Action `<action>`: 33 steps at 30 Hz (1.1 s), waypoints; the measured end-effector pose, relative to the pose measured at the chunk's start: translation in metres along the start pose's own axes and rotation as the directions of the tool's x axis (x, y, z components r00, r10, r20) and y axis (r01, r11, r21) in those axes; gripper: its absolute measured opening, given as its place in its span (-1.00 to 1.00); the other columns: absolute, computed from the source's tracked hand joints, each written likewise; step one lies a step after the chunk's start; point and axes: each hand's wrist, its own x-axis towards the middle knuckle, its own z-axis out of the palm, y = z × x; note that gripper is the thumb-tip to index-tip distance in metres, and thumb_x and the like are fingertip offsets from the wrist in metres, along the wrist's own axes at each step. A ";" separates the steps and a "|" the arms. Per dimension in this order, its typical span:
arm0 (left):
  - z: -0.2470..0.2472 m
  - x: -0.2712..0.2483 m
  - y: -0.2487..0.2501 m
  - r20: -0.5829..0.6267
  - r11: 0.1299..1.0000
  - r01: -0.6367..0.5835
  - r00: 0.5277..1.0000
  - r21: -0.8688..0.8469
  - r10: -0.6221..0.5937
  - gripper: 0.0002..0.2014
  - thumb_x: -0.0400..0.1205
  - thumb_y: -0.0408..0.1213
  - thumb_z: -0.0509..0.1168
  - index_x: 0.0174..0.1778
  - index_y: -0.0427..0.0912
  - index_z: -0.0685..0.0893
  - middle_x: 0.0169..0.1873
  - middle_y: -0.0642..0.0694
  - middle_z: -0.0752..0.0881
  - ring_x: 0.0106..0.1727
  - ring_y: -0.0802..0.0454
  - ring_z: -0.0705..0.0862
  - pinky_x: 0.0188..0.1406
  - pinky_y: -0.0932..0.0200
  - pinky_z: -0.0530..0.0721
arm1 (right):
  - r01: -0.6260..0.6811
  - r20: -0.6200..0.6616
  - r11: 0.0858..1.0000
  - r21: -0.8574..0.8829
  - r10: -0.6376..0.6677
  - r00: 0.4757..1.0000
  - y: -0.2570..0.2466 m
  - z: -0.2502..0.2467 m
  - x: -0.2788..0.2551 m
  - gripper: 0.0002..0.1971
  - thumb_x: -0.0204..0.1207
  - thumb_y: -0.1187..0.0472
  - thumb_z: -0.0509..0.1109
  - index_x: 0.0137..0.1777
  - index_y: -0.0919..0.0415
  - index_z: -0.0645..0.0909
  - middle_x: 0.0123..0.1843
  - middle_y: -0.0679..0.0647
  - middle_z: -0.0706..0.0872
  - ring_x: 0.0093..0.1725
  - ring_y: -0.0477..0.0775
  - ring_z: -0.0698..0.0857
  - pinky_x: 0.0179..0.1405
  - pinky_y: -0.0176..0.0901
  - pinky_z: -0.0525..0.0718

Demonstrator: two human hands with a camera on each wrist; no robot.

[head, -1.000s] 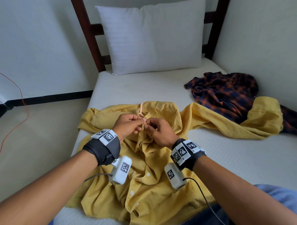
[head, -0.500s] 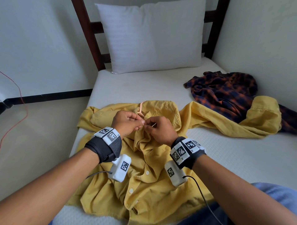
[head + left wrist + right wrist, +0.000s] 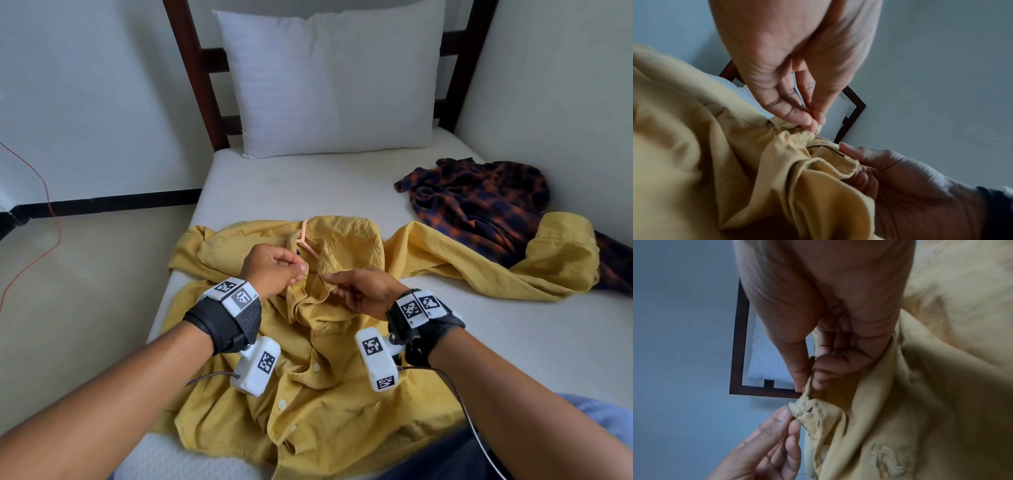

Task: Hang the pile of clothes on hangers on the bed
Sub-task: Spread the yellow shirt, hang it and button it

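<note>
Ahead, a white pillow is leaning on the dark headboard, and a plaid shirt is lying crumpled by the wall, partly under a yellow sleeve. Nearer me, the yellow shirt is spreading across the bed, a pink hanger poking from its collar. My left hand and right hand are each pinching the placket just below that collar, fingers pressing together on cloth.

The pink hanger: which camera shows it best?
The head view. The pink hanger pokes out at the collar of the yellow shirt, beyond both hands. Neither wrist view shows the hanger: only fingertips pinching yellow fabric.
</note>
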 end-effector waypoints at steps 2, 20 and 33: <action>0.000 0.000 0.000 0.000 1.000 0.017 1.000 -0.012 -0.017 -0.97 0.50 -0.43 0.53 -0.20 -0.23 0.82 -0.30 -0.19 0.84 -0.15 -0.10 0.85 -0.05 0.08 0.79 | -0.007 0.029 1.000 -0.015 0.007 1.000 0.000 0.001 -0.003 -0.91 0.48 0.31 0.60 -0.19 0.28 0.74 -0.40 0.07 0.70 -0.52 -0.16 0.61 -0.59 -0.47 0.52; 0.029 -0.001 0.002 -0.012 0.954 0.156 0.986 -0.256 -0.165 -0.97 0.56 -0.47 0.46 -0.15 -0.29 0.80 -0.33 -0.19 0.78 -0.43 0.17 0.67 -0.42 0.42 0.66 | 0.404 -0.337 0.803 -0.438 -0.563 0.755 0.016 0.029 0.003 -0.66 0.37 0.16 0.71 -0.51 0.13 0.64 -0.43 0.06 0.81 -0.28 0.16 0.85 -0.14 0.27 0.84; 0.037 -0.005 -0.004 0.061 0.875 0.194 0.980 -0.444 -0.187 -0.95 0.62 -0.49 0.39 -0.11 -0.31 0.75 -0.23 -0.19 0.78 -0.30 0.13 0.68 -0.37 0.41 0.63 | 0.376 -0.308 0.906 -0.195 -0.421 0.853 0.020 0.026 0.005 -0.57 0.41 0.30 0.68 -0.64 0.09 0.66 -0.26 0.31 0.84 -0.18 0.24 0.82 0.06 0.26 0.79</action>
